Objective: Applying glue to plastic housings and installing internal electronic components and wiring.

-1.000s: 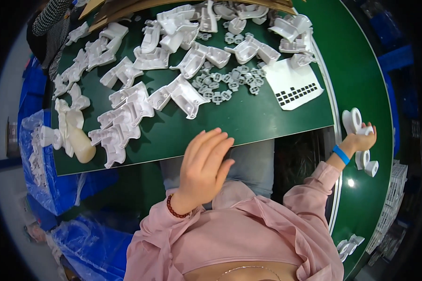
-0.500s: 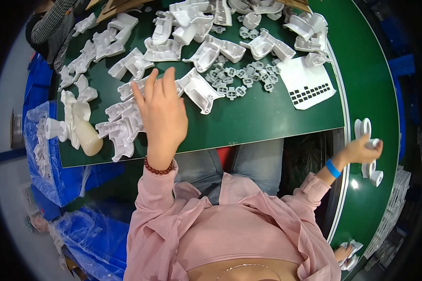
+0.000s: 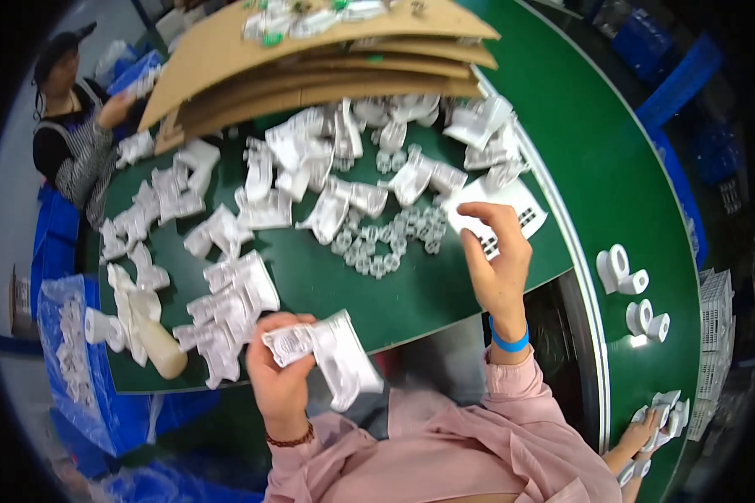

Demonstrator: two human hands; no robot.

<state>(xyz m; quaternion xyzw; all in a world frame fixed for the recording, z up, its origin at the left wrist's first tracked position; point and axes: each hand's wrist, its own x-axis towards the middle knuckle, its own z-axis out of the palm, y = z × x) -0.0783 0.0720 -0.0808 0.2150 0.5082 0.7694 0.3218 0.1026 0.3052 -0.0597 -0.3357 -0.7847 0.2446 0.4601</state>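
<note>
Left hand (image 3: 278, 373) fingers clamp a white moulded plastic part (image 3: 331, 356) at the near edge of the green worktop (image 3: 394, 306). Right hand (image 3: 499, 260) fingers pinch a flat slotted white plate (image 3: 512, 210). Overhanging the edge, the part could slip and drop off.

The flat white perforated plastic panel (image 3: 499, 220) is partly covered by the right hand (image 3: 497, 261), whose fingertips lie across its near edge. The left hand (image 3: 278, 373) hides one end of the white moulded plastic housing (image 3: 331, 356). Left of that housing, the pile of white plastic parts (image 3: 226, 310) overlaps too tightly to tell pieces apart. Stacked brown cardboard sheets (image 3: 310, 67) cover the parts behind.
</note>
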